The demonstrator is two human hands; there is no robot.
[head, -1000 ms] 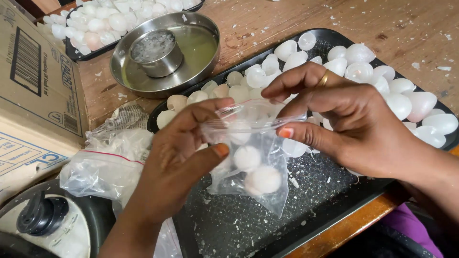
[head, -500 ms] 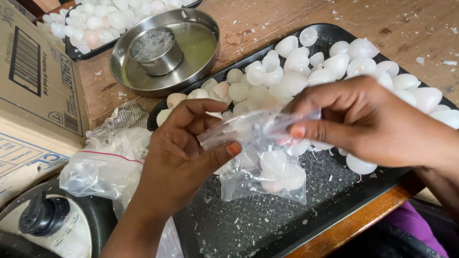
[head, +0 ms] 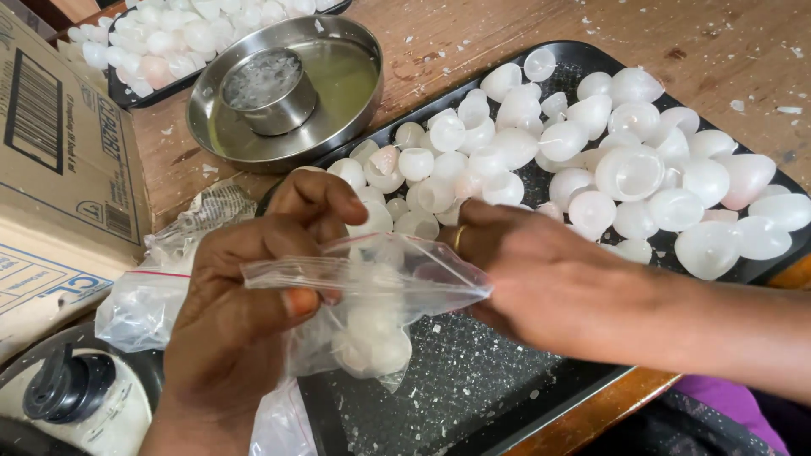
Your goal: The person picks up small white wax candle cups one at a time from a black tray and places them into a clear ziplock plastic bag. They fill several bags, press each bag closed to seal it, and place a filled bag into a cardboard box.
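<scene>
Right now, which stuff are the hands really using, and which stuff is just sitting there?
In use:
left hand
right hand
small clear bag with white pieces inside
black tray of white half-shells

Just lying about:
steel plate
steel cup
cardboard box
crumpled plastic bags
far tray

A worn reddish-brown wooden tabletop [head: 473, 42] fills the scene, scattered with white flakes toward 1 o'clock. A brown corrugated cardboard box [head: 51, 169] sits at 9 o'clock. Soft, even daylight falls across the grain, throwing no hard shadows. No wall or floor shows.
</scene>
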